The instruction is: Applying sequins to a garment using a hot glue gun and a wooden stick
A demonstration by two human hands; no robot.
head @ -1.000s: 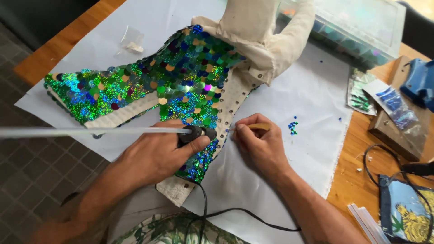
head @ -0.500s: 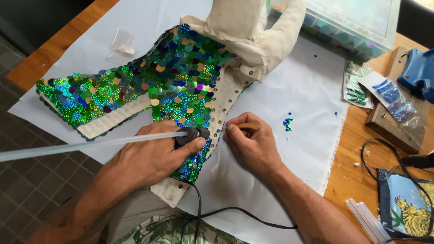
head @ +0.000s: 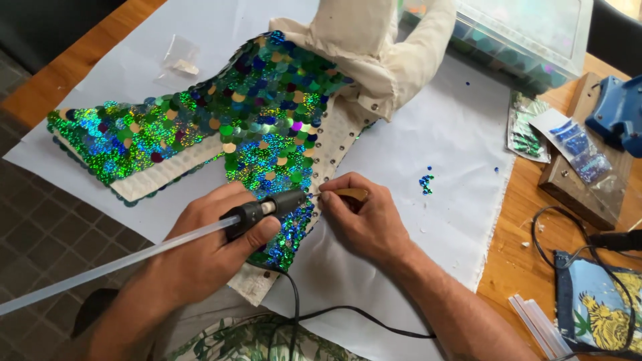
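Observation:
My left hand (head: pixel 207 251) grips a black hot glue gun (head: pixel 267 208) with a long clear glue stick (head: pixel 100 271) out its back; its nozzle points at the edge of a canvas boot (head: pixel 267 113) covered in green and blue sequins. My right hand (head: pixel 364 217) pinches a small wooden stick (head: pixel 351 194) against the boot's eyelet strip, right beside the nozzle. The boot lies on its side on a white sheet (head: pixel 441 154).
Loose blue sequins (head: pixel 426 181) lie on the sheet. On the wooden table (head: pixel 521 254) at right: sequin packets (head: pixel 575 147), a blue tool (head: pixel 618 110), spare glue sticks (head: pixel 535 324), a patterned pouch (head: pixel 598 301), a clear storage box (head: pixel 521 33). The gun's black cord (head: pixel 334 314) runs toward me.
The view has shifted slightly. Both hands stay at the boot's eyelet edge; the glue gun's nozzle and the stick have closed in on the same spot.

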